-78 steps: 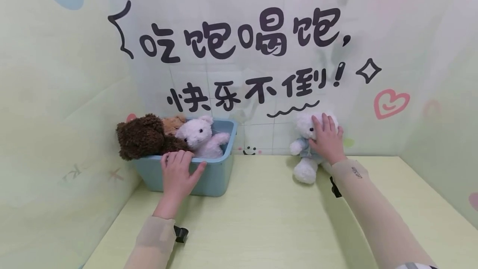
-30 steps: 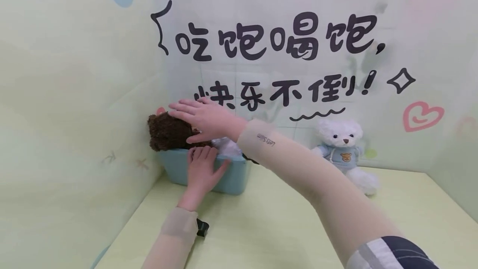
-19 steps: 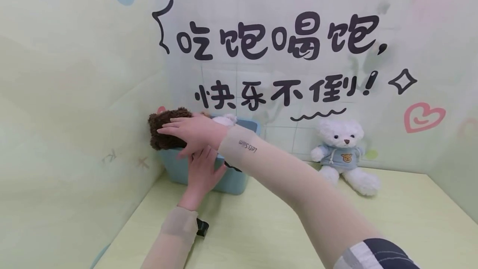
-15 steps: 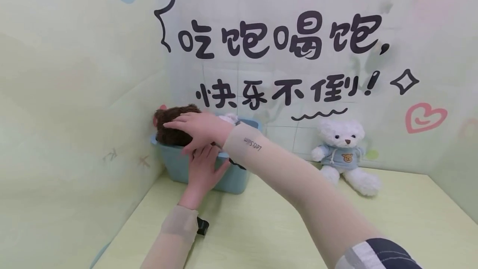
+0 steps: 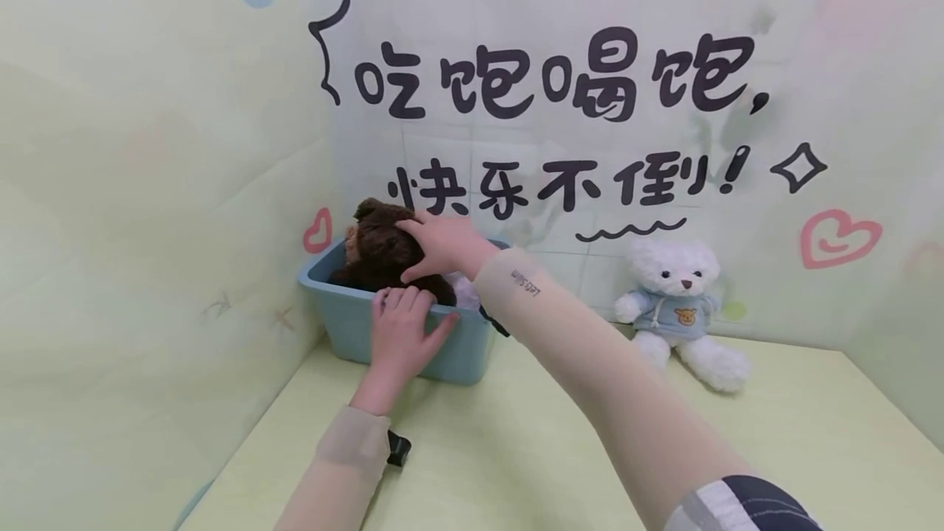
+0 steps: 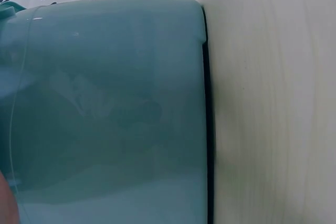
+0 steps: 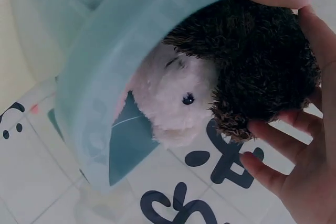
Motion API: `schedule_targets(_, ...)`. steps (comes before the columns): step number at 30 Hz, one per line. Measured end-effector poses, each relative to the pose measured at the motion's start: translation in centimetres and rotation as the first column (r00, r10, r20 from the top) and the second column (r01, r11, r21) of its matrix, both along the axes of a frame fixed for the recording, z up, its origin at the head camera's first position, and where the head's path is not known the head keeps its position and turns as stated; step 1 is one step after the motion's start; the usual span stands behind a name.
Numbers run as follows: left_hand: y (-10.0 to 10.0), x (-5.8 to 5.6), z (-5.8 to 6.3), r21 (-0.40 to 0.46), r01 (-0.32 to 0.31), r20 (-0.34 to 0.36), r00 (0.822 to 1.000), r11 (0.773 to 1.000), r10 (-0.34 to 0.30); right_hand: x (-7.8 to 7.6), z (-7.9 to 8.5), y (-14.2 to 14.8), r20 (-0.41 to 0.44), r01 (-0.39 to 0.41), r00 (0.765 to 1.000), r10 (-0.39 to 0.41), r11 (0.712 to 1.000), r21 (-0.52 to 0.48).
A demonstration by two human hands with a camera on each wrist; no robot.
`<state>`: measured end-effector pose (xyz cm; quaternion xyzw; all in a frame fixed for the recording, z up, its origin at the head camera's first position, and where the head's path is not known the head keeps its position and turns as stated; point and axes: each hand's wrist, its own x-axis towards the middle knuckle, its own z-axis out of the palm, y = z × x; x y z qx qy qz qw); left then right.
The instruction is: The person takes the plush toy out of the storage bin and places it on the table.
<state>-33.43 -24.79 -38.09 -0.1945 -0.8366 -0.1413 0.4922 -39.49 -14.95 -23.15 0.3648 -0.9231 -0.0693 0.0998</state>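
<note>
A light blue plastic bin [image 5: 347,326] stands at the back left with plush toys in it. My left hand [image 5: 398,334] holds its front rim, fingers over the edge and thumb along the outer wall. Curled round a dark brown plush toy [image 5: 379,248] is my right hand [image 5: 446,244]; the toy sticks up above the bin. In the right wrist view, my right hand's fingers [image 7: 275,140] wrap the brown fur. Beside it lies a pale plush toy [image 7: 181,95] with a dark eye. A lighter brown toy [image 5: 351,244] shows behind. The left wrist view holds mostly the bin's wall [image 6: 110,114].
A white teddy bear [image 5: 674,310] in a blue hoodie sits upright at the right, against the back wall. The pale wooden table [image 5: 516,449] runs in front. Printed sheets with black lettering [image 5: 568,183] enclose the back and sides.
My right hand has left the white bear, crossed to the bin and taken hold of the brown toy, which has shifted right and up. My left hand stays on the rim. The head view turned left.
</note>
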Motion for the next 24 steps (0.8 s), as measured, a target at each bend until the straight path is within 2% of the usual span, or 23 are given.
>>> schedule_targets(3,0.21,0.03,-0.13,-0.013,0.002,0.031,1.000,1.000,-0.001,-0.10,-0.11,0.34,-0.038,0.037,0.999,-0.038,0.999,-0.029)
schedule_targets(5,0.29,0.07,-0.19,-0.012,0.004,0.045,0.999,1.000,-0.003,-0.04,0.06,0.40,-0.028,0.017,0.999,-0.019,0.998,-0.068)
schedule_targets(9,0.33,-0.03,-0.24,-0.006,0.000,0.048,0.999,1.000,0.000,-0.03,0.20,0.52,0.109,-0.046,0.992,0.067,0.982,-0.185)
schedule_targets(11,0.31,-0.13,-0.29,-0.007,-0.001,0.044,0.999,1.000,0.001,-0.17,0.05,0.65,0.176,-0.042,0.981,0.087,0.969,-0.245)
schedule_targets(13,0.27,-0.20,-0.37,-0.004,0.002,0.043,0.999,1.000,-0.001,-0.34,-0.17,0.80,0.198,-0.016,0.977,0.072,0.963,-0.270)
schedule_targets(16,0.12,-0.27,-0.53,0.005,0.004,0.027,1.000,1.000,-0.004,-0.52,-0.33,0.82,0.194,0.009,0.980,0.044,0.964,-0.266)
schedule_targets(21,-0.10,-0.43,-0.39,0.011,0.007,-0.002,1.000,1.000,-0.007,-0.38,-0.23,0.64,0.168,0.052,0.986,-0.023,0.984,-0.170)
schedule_targets(24,-0.03,-0.55,-0.27,0.010,0.006,0.004,1.000,1.000,-0.007,-0.26,-0.39,0.75,0.163,0.101,0.984,-0.078,0.985,-0.141)
